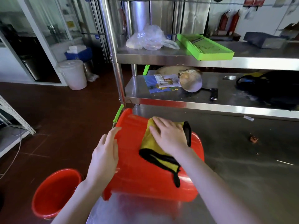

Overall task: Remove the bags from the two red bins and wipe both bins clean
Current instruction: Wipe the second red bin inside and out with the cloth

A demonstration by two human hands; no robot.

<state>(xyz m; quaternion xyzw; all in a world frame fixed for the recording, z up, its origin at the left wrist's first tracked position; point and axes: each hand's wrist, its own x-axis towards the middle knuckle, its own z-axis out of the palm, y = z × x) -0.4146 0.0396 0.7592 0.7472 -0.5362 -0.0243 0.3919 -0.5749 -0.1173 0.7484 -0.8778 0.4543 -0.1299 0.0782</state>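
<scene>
The right hand [168, 136] lies flat and open-palmed on a yellow cloth with black edging [157, 152], pressing it against the outer wall of a red bin [145, 175] tipped on its side on the steel worktop [242, 167]. No closed grip there, just a spread palm. The left hand [105, 154] is open too, fingers resting along the bin's near-left edge to steady it, not clasping.

That is my worry: a round bin on slick steel, held by two flat hands, looks ready to roll or skid toward the worktop's left edge if the wiping stroke pushes sideways. The second red bin [55, 193] stands upright on the floor just below that edge, bagless as far as I can see, so a slip could knock it over. The cloth's loose black tail hangs free and might drag or bunch.

A clear plastic bag [148, 38] sits crumpled on the upper shelf [169, 59].
</scene>
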